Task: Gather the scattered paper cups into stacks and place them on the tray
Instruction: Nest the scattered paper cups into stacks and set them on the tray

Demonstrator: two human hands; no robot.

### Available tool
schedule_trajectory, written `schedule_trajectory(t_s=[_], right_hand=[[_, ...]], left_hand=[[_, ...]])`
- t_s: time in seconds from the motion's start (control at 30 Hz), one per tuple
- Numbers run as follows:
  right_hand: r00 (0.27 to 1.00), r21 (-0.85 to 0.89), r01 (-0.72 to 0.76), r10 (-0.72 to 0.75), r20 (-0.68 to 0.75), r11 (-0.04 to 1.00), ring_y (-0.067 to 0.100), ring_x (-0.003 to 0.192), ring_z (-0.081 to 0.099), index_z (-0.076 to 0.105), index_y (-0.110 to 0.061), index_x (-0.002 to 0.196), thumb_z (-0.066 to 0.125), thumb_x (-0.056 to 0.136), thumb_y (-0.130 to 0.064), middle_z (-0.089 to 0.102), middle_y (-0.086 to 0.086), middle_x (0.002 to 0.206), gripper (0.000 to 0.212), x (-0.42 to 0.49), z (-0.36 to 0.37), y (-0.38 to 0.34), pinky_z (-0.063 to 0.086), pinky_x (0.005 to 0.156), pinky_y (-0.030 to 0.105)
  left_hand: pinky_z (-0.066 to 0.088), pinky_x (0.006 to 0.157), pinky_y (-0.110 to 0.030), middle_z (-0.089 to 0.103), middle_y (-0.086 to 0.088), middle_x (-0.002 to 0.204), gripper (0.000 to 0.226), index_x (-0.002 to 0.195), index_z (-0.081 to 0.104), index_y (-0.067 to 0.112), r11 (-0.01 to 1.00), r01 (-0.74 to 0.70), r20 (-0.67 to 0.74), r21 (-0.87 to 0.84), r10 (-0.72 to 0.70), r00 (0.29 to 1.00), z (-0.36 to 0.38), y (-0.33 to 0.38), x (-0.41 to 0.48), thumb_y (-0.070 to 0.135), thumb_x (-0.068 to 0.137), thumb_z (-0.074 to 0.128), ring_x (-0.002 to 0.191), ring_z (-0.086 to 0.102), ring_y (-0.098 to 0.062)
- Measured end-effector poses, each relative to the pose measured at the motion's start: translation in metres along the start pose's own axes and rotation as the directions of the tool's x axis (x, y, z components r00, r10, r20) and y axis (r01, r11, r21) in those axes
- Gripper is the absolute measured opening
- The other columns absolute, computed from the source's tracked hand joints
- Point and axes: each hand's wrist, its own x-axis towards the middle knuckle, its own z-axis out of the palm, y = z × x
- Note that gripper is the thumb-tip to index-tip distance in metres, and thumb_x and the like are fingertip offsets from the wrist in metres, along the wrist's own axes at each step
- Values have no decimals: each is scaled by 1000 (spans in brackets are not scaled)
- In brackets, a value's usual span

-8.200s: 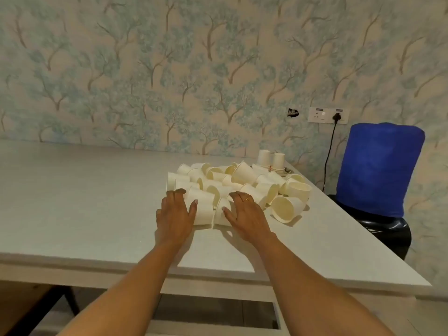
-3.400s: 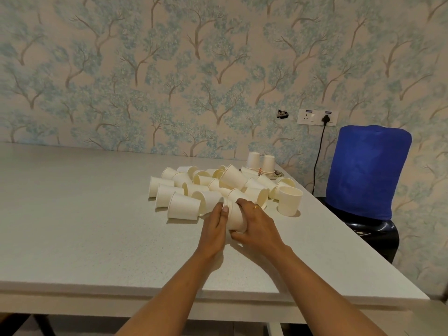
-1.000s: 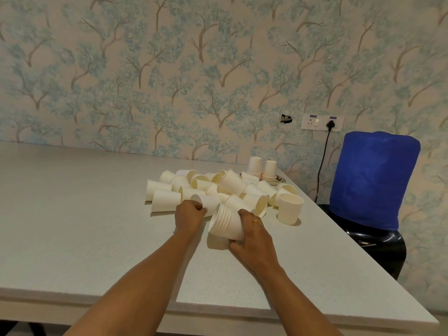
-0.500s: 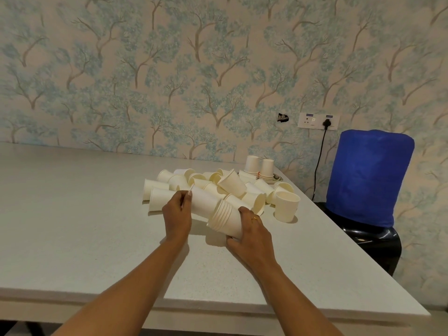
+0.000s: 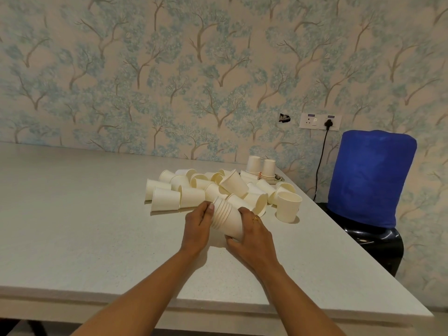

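A short stack of nested white paper cups (image 5: pixel 228 220) lies tilted on its side just above the table. My right hand (image 5: pixel 253 236) grips its closed end. My left hand (image 5: pixel 197 223) curls around the open rim end, thumb on the rims. Behind them, several loose paper cups (image 5: pixel 194 190) lie scattered on their sides. One cup (image 5: pixel 288 207) stands upright to the right. At the table's far corner, two upside-down cup stacks (image 5: pixel 261 166) stand on a small tray (image 5: pixel 279 177), which is mostly hidden.
The grey table (image 5: pixel 84 226) has its right edge close to the upright cup, and its front edge runs near me. A blue-covered dispenser (image 5: pixel 371 178) stands beyond the right edge. A wall socket with a plugged cable (image 5: pixel 320 121) sits above it.
My left hand picked a loose cup from the pile and brought it onto the open end of the stack in my right hand. Both hands now close on the stack.
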Motion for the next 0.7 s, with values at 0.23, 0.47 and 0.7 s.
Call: schedule_trajectory(t_s=[0.23,0.47,0.7], right_hand=[[1000,7,-16,16,27,1000,22,116,53,34,-20,138,66,76,-45,50,3,135,74,2,2,2,48,95,33],[994,35,39,-42,96,999,20,124,45,34,-17,138,62,82,-46,45,4,139,68,3,-1,1,43,101,32],[995,95,25,-34,90,995,19,127,43,34,-18,138,62,83,-44,41,3,143,67,6,0,0,39,105,31]], left_hand=[[49,74,-11,58,15,97,18,108,53,21,994,-52,208,99,30,978,4,-2,-3,26,90,52,90,57,2],[48,61,-3,58,1,98,18,107,55,10,995,81,68,-50,-78,995,-1,4,-2,17,90,54,87,56,-7],[53,75,-19,58,-1,104,34,112,53,9,992,120,103,41,-124,987,-3,2,1,23,82,64,95,55,-15]])
